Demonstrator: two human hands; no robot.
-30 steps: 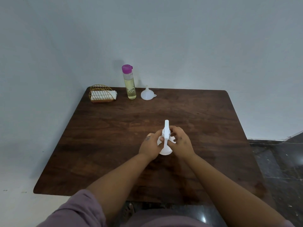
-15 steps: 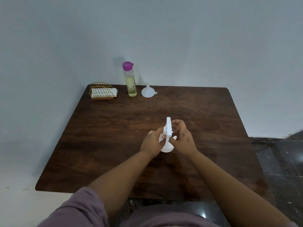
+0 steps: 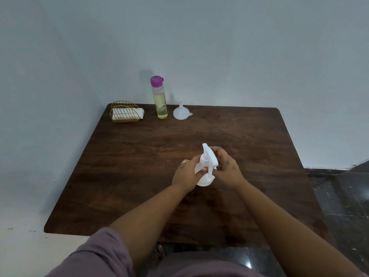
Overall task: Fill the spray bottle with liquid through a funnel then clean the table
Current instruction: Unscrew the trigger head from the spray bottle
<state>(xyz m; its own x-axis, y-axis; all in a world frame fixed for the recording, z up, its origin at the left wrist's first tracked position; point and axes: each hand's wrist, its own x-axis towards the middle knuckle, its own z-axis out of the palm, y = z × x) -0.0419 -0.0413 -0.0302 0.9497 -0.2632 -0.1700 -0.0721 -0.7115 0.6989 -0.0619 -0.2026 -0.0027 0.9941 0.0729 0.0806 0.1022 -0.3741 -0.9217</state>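
A white spray bottle [image 3: 204, 180] stands at the middle of the dark wooden table [image 3: 139, 166]. My left hand [image 3: 186, 174] is wrapped around its body. My right hand [image 3: 227, 166] grips the white trigger spray head [image 3: 209, 154] at the top, which sits turned at an angle over the neck. At the back of the table stands a tall clear bottle [image 3: 159, 100] with a purple cap, about half full of pale yellow liquid. A white funnel [image 3: 180, 112] rests mouth down just right of it.
A gold wire holder [image 3: 124, 111] with white napkins sits at the back left corner. A pale wall rises right behind the table. Dark tiled floor [image 3: 343, 196] lies to the right of the table.
The spray head has rotated in my right hand, and its nozzle now points further left. My view has shifted slightly. The left hand stays on the bottle body.
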